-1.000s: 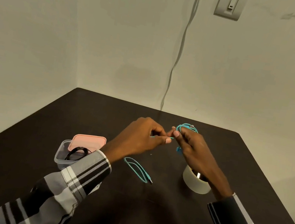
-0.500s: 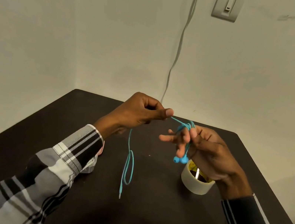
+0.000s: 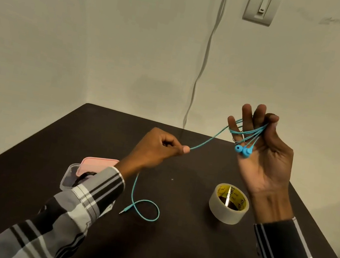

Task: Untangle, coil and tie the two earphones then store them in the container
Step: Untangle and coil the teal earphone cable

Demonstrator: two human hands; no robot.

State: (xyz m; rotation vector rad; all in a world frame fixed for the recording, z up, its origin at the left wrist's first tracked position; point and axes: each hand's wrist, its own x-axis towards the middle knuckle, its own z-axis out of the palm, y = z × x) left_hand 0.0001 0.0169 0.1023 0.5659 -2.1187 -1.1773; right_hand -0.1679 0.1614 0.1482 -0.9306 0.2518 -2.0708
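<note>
**Coiling the blue earphone around raised fingers**

Nearest, the cord's free end lies on the tabletop [image 3: 166, 252], curled in a loop, plug [image 3: 124, 211] outermost. Tape roll [image 3: 228, 206] stands by, likely for tying. Container [image 3: 67, 179], pink lid [image 3: 98, 163] ajar, holds a dark coil. Left hand [image 3: 159, 149] pinches the cord, feeding it taut. Right hand [image 3: 261, 153], fingers upright, serves as spool: blue earphone [image 3: 243, 151] wound round them, buds dangling before the palm.

2 earphones [image 3: 212, 139] [image 3: 83, 177], 1 tape roll [image 3: 227, 208], 1 container [image 3: 67, 179], 1 lid [image 3: 98, 162].
</note>
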